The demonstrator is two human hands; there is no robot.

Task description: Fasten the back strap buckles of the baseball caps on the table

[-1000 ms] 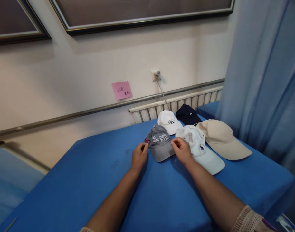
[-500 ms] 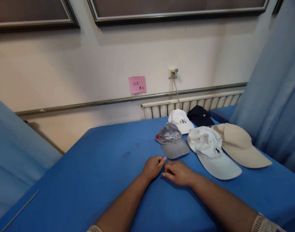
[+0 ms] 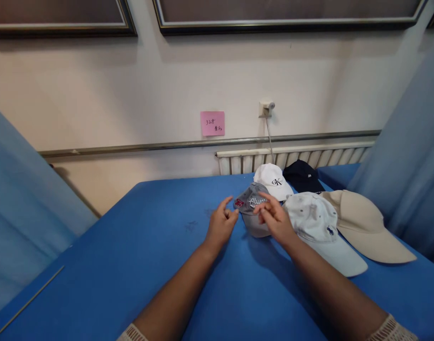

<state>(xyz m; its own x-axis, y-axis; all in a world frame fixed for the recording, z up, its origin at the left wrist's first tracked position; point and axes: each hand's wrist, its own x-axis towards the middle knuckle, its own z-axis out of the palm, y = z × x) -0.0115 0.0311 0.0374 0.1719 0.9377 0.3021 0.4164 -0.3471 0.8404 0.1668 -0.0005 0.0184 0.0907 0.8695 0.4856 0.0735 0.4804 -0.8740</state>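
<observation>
Both my hands hover at the grey baseball cap [image 3: 251, 224], which has white lettering and a red patch. My left hand [image 3: 220, 222] is just left of it, index finger and thumb apart, holding nothing. Over the cap's right front is my right hand [image 3: 275, 219], fingers apart and empty, hiding part of the lettering. Behind the grey cap sits a white cap [image 3: 270, 177] with black letters. A dark navy cap [image 3: 302, 175] lies to its right. Nearer, a pale grey-white cap [image 3: 311, 215] with a small dark logo is partly behind my right forearm, beside a beige cap [image 3: 362, 220].
The caps rest on a blue-covered table [image 3: 160, 227]. A thin stick [image 3: 32, 299] lies at its left edge. Blue curtains [image 3: 21, 208] hang on both sides. Against the wall are a radiator [image 3: 245, 162], a metal rail [image 3: 149, 148] and a plugged-in socket [image 3: 265, 110].
Both hands have lifted from the table and moved forward to the grey cap. Their fingers have uncurled. The view has shifted a little left.
</observation>
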